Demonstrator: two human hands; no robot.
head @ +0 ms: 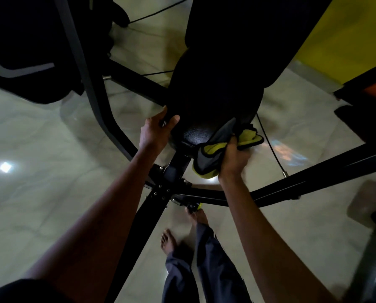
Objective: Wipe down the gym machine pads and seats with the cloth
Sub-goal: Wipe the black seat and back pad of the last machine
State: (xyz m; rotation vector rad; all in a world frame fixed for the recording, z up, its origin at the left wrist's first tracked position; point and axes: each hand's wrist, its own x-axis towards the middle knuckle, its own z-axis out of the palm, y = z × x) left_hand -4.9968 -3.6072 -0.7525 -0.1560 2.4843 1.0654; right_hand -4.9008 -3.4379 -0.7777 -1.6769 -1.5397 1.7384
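A black padded seat (213,99) of a gym machine stands in the middle of the view, with a taller black back pad (243,36) rising behind it. My left hand (155,131) grips the seat's near left edge, thumb on top. My right hand (234,157) is shut on a grey and yellow cloth (222,147), bunched and pressed against the seat's near right edge. Part of the cloth hangs below the seat.
Black frame bars (313,182) spread out from a bolted joint (160,192) under the seat across the pale tiled floor (40,171). A thin cable (270,145) runs down at the right. My bare feet (168,240) stand beside the near bar. Another dark machine (29,51) fills the upper left; a yellow wall (346,36) is at upper right.
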